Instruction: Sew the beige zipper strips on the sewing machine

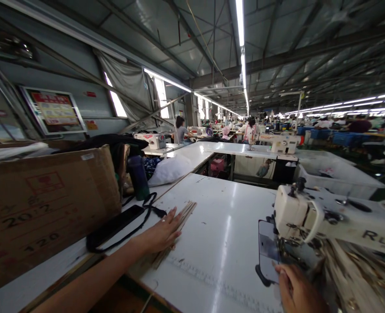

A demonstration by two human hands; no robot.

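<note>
My left hand (pixel 164 232) lies with its fingers spread on a bundle of thin beige strips (pixel 187 213) on the white table (pixel 208 248). At the lower right, my right hand (pixel 298 289) has its fingers curled, thumb and index finger close together at the metal plate (pixel 268 252) beside the sewing machine (pixel 336 217). Whatever it may be holding is too small to make out. More beige strips (pixel 358 269) hang in a tangle under the machine's arm, to the right of my right hand.
A large cardboard box (pixel 49 208) stands at the left, with a black strap (pixel 121 245) and a dark bottle (pixel 137 177) beside it. A white bin (pixel 339 174) is behind the machine. People sit at machines farther back.
</note>
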